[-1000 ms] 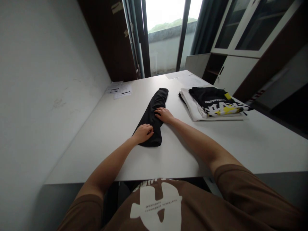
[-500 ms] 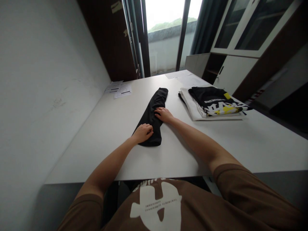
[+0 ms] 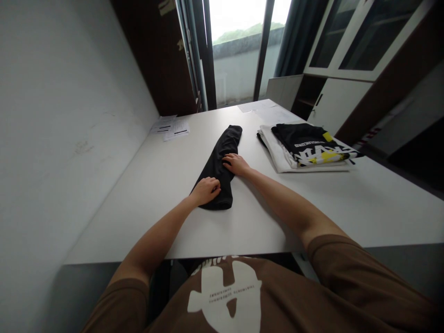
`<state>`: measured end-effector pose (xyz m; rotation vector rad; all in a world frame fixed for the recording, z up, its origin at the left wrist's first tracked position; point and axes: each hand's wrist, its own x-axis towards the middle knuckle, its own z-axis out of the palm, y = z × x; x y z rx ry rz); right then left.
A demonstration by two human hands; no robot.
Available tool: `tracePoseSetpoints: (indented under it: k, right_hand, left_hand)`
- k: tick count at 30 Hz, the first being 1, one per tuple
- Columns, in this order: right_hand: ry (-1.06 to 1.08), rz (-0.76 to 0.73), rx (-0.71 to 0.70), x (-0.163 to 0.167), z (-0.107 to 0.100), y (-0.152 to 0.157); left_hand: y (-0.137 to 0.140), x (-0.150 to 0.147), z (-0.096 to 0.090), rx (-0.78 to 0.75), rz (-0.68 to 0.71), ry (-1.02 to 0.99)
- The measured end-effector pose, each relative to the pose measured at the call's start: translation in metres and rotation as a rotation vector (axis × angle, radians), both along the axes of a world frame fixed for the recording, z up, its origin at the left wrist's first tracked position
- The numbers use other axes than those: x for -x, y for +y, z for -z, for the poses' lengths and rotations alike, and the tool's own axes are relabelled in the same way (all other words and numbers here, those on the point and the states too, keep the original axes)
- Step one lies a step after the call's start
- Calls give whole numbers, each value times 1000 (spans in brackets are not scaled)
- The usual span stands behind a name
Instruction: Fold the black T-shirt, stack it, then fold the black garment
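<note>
A black garment point(image 3: 225, 144), folded into a long narrow strip, lies on the white table in front of me. My left hand point(image 3: 206, 190) is on its near part, fingers bent and drawn together on the cloth. Farther up, at the strip's right edge, my right hand point(image 3: 236, 164) rests with its fingers stretched out over the fabric. The cloth beneath both palms is hidden.
To the right sits a stack of folded clothes point(image 3: 272, 150), topped by a black printed shirt point(image 3: 294, 135). Printed papers point(image 3: 176, 129) lie at the table's far left, by the wall. More sheets point(image 3: 274, 114) are at the far edge, before a glass door.
</note>
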<state>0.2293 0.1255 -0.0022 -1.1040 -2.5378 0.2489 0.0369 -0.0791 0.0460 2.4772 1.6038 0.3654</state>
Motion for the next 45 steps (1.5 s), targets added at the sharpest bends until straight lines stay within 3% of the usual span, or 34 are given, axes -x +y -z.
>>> tracePoseSetpoints:
  k: [45]
  right_hand:
    - [24, 1, 5, 1, 3, 0]
  left_hand:
    - [2, 4, 8, -33, 15, 7]
